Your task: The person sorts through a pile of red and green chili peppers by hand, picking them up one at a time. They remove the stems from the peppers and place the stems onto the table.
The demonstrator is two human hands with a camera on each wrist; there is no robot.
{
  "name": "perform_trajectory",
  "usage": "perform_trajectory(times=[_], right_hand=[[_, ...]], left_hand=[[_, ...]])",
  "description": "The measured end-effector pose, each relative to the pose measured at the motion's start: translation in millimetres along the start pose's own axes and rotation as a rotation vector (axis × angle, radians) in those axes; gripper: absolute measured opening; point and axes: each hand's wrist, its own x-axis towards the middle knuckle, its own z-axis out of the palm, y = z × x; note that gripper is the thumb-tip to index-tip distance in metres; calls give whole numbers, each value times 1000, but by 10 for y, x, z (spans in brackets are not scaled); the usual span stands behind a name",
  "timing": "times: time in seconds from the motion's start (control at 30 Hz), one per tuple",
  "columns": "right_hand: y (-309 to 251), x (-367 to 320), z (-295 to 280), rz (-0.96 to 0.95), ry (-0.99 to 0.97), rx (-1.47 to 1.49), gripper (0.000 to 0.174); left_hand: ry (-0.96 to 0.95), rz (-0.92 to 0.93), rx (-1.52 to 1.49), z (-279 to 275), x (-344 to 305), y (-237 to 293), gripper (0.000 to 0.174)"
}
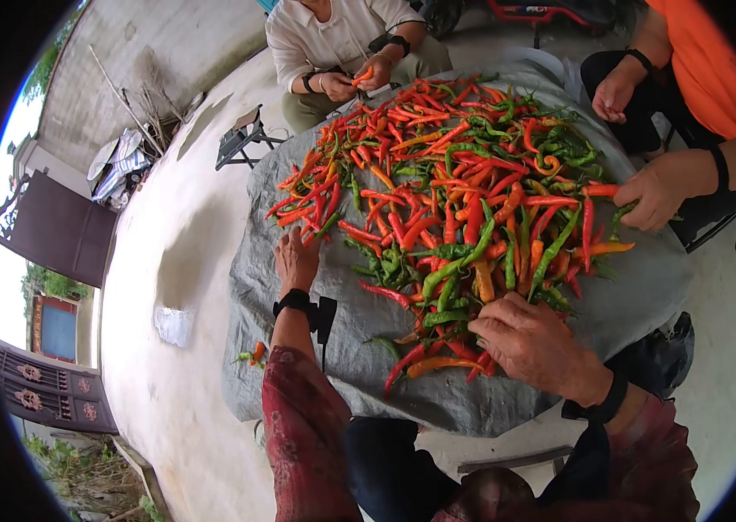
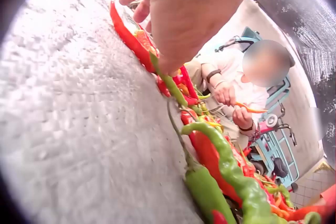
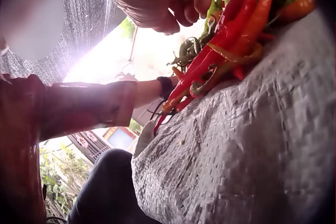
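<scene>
A heap of red, orange and green chili peppers [image 1: 472, 222] covers a grey woven sheet [image 1: 290, 287]. At the heap's left edge, my left hand [image 1: 297, 259] reaches down with fingers over the outer peppers. In the left wrist view its thumb is right by a green chili pepper [image 2: 172, 88], and a red chili pepper [image 2: 128, 37] lies beside the fingers. My right hand [image 1: 533, 341] is bent over the near side of the heap. Its fingertips are close to a green chili pepper [image 3: 214, 3] in the right wrist view; I cannot tell whether they pinch one.
Across the heap, a seated person [image 1: 346, 52] holds an orange chili pepper [image 1: 364, 76] in both hands. Another person in an orange shirt [image 1: 716, 74] sits at the right, one hand at the heap's edge. A folding stool [image 1: 246, 137] stands left of the sheet.
</scene>
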Motion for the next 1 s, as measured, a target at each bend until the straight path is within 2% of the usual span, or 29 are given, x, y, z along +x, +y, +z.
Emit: perform_trajectory(times=[0.03,0.07,0.17,0.23,0.3,0.33,0.37,0.47,0.5,0.57,0.63,0.7,0.73,0.8,0.9,0.93,1.0], right_hand=[[3,0,-6,-1,1,-3,20],[5,-9,-8,23,26,37,21],[-14,-20,-55,65,57,70,20],[-21,-21,-89,103,61,171,19],[5,-33,-77,101,76,150,18],[17,-38,-83,97,59,165,19],[29,-41,-92,92,47,180,20],[93,-53,-96,99,36,173,22],[113,-60,-103,95,18,163,23],[145,-51,-137,97,46,137,17],[179,-80,-147,97,-4,119,11],[183,-107,-159,118,36,150,9],[179,-129,-175,108,28,140,8],[191,-175,-157,67,18,88,8],[153,-272,-194,22,91,73,8],[153,-309,-160,-6,157,57,7],[207,-395,-77,-9,156,8,9]], left_hand=[[-37,-133,14,51,46,-26,57],[-76,-167,20,107,96,-49,65],[-107,-209,12,147,291,153,67],[-117,-201,25,223,422,212,66],[-163,-170,138,386,568,173,63],[-95,-189,118,396,564,241,55],[-106,-176,109,443,580,262,55],[-118,-54,-103,322,535,452,41],[-130,-44,-107,264,461,569,41],[-219,27,-383,147,363,790,38],[-265,60,-396,-201,148,1237,37],[-426,148,-401,-611,-111,1685,37],[-428,155,-396,-674,-218,1749,37],[-289,512,-498,-816,-406,1894,39],[-265,489,-482,-1095,-722,2237,41],[-207,600,-375,-1145,-836,2347,43],[-202,744,-221,-1093,-1027,2565,50]])
